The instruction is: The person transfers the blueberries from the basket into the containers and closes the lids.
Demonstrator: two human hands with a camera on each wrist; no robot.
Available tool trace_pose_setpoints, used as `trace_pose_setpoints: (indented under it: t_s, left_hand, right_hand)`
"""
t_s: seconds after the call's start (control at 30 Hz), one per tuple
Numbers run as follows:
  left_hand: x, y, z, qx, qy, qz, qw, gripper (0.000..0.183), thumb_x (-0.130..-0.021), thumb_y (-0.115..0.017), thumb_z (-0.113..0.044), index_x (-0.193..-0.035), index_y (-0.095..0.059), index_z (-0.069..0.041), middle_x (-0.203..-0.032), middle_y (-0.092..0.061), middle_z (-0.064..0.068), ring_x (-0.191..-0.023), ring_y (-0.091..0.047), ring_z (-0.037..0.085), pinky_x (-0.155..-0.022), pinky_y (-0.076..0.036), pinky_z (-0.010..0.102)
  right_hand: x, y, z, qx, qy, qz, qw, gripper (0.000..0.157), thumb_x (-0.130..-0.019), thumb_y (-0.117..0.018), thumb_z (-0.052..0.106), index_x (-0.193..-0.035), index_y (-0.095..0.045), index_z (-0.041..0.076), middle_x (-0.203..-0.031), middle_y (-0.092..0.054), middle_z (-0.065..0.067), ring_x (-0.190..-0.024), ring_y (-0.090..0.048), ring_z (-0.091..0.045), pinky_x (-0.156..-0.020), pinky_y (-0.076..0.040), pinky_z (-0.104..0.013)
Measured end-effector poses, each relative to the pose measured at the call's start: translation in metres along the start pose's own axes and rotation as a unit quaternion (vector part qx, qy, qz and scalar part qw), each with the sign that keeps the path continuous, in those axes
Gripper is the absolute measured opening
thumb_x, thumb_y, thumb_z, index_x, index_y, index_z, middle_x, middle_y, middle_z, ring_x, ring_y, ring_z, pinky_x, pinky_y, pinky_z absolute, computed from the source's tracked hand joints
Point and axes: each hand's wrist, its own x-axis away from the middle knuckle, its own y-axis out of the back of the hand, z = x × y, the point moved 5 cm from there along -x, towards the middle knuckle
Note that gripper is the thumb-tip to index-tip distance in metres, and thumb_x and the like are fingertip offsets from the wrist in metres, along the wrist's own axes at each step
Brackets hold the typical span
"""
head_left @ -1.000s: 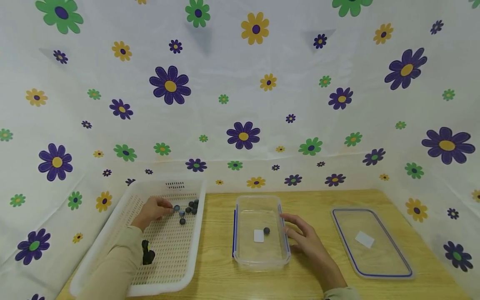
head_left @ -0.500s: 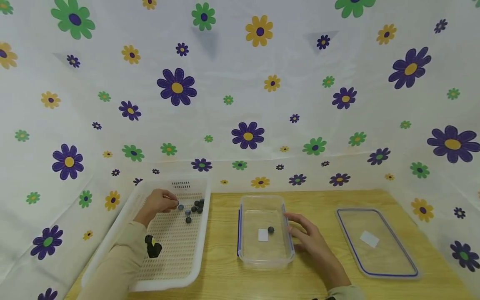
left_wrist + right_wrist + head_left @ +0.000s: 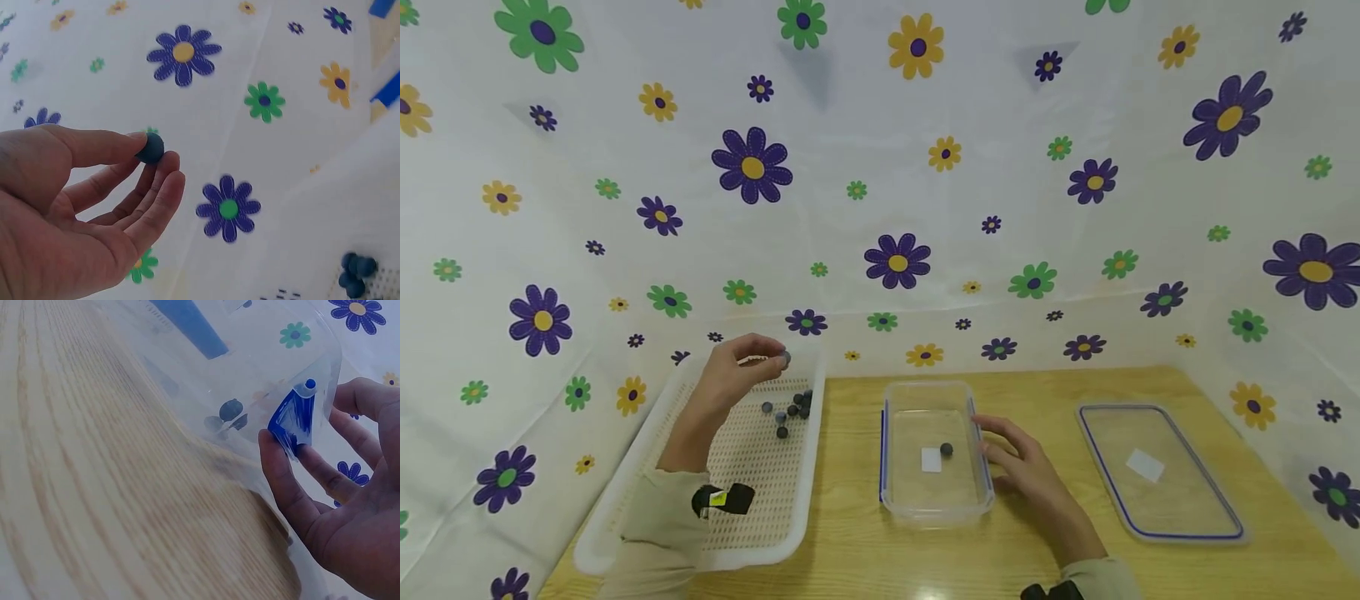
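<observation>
My left hand [image 3: 733,375] is raised over the back of the white basket [image 3: 812,483] and pinches a blueberry [image 3: 153,149] between thumb and fingertips. Below it, several more blueberries [image 3: 782,432] lie on the basket's perforated floor, mostly toward its right side. My right hand [image 3: 1033,479] touches the right side of a clear plastic container [image 3: 936,521], thumb and fingers lightly bent. In the right wrist view its fingertips rest about the blue-edged latch flap [image 3: 294,419]. One blueberry [image 3: 946,449] sits inside the container beside a white label [image 3: 931,460].
A clear lid [image 3: 1187,500] with a blue seal and a white label lies on the wooden table [image 3: 850,533] at the right. A flower-printed cloth [image 3: 977,192] rises behind and along both sides. A black device [image 3: 724,500] is at my left wrist.
My left hand has lifted up from the basket floor with a blueberry in its fingertips. My right hand has stayed at the container's side. The head view has shifted slightly.
</observation>
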Motion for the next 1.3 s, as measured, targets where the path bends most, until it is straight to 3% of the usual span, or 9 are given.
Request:
trace_pose_setpoints:
  t_s: [0.1, 0.2, 0.4, 0.57, 0.77, 1.03, 1.3]
  left_hand:
    - [0.007, -0.011, -0.023, 0.026, -0.014, -0.006, 0.9995, 0.031, -0.099, -0.070, -0.015, -0.124, -0.064, 0.003, -0.121, -0.064, 0.016, -0.107, -0.069, 0.018, -0.103, -0.047, 0.041]
    - [0.013, -0.021, -0.037, 0.055, -0.030, -0.015, 0.9979, 0.030, -0.099, -0.070, -0.012, -0.124, -0.064, 0.003, -0.121, -0.064, 0.015, -0.106, -0.069, 0.014, -0.103, -0.048, 0.038]
    - [0.033, -0.046, -0.054, 0.140, -0.085, -0.047, 0.9854, 0.026, -0.096, -0.069, -0.001, -0.120, -0.064, 0.008, -0.115, -0.064, 0.015, -0.101, -0.068, 0.018, -0.092, -0.054, 0.026]
    - [0.043, -0.075, -0.060, 0.182, -0.107, -0.051, 0.9761, 0.025, -0.095, -0.071, 0.001, -0.118, -0.066, 0.006, -0.114, -0.065, 0.014, -0.100, -0.068, 0.020, -0.090, -0.056, 0.026]
    - [0.045, -0.112, -0.050, 0.248, -0.086, -0.072, 0.9623, 0.023, -0.092, -0.071, 0.006, -0.115, -0.068, 0.007, -0.111, -0.066, 0.017, -0.101, -0.068, 0.024, -0.089, -0.057, 0.028]
    - [0.039, -0.151, -0.033, 0.280, -0.057, -0.113, 0.9516, 0.024, -0.092, -0.072, 0.005, -0.115, -0.068, 0.007, -0.118, -0.065, 0.019, -0.111, -0.066, 0.031, -0.090, -0.057, 0.028]
    - [0.032, -0.187, -0.003, 0.304, -0.052, -0.131, 0.9422, 0.022, -0.089, -0.074, 0.007, -0.110, -0.068, 0.010, -0.112, -0.067, 0.021, -0.104, -0.067, 0.028, -0.086, -0.057, 0.026]
  right_hand:
    - [-0.001, 0.001, 0.001, 0.004, 0.004, 0.001, 1.000, 0.049, -0.105, -0.061, 0.024, -0.150, -0.049, 0.010, -0.158, -0.038, -0.014, -0.126, -0.055, -0.043, -0.086, -0.059, -0.049]
    - [-0.001, 0.002, 0.002, 0.013, 0.016, 0.008, 1.000, 0.049, -0.105, -0.060, 0.024, -0.151, -0.048, 0.009, -0.159, -0.037, -0.016, -0.125, -0.054, -0.043, -0.086, -0.059, -0.048]
    - [0.001, 0.002, 0.002, 0.019, 0.024, 0.015, 0.999, 0.049, -0.106, -0.059, 0.023, -0.151, -0.047, 0.007, -0.158, -0.036, -0.020, -0.123, -0.055, -0.044, -0.084, -0.060, -0.049]
    - [-0.001, 0.003, 0.000, 0.016, 0.014, 0.009, 1.000, 0.049, -0.106, -0.060, 0.024, -0.151, -0.048, 0.010, -0.158, -0.037, -0.016, -0.122, -0.057, -0.042, -0.084, -0.060, -0.048]
    - [-0.001, 0.003, 0.001, 0.018, 0.016, 0.010, 1.000, 0.051, -0.105, -0.060, 0.024, -0.152, -0.046, 0.007, -0.158, -0.037, -0.018, -0.118, -0.060, -0.040, -0.082, -0.061, -0.048]
    - [-0.002, 0.003, 0.001, 0.006, 0.006, 0.013, 1.000, 0.049, -0.105, -0.060, 0.023, -0.151, -0.048, 0.011, -0.158, -0.036, -0.015, -0.125, -0.056, -0.045, -0.084, -0.060, -0.049]
    - [0.000, 0.003, 0.001, 0.026, 0.008, 0.005, 1.000, 0.049, -0.105, -0.061, 0.025, -0.151, -0.049, 0.012, -0.157, -0.039, -0.015, -0.130, -0.052, -0.045, -0.084, -0.060, -0.047]
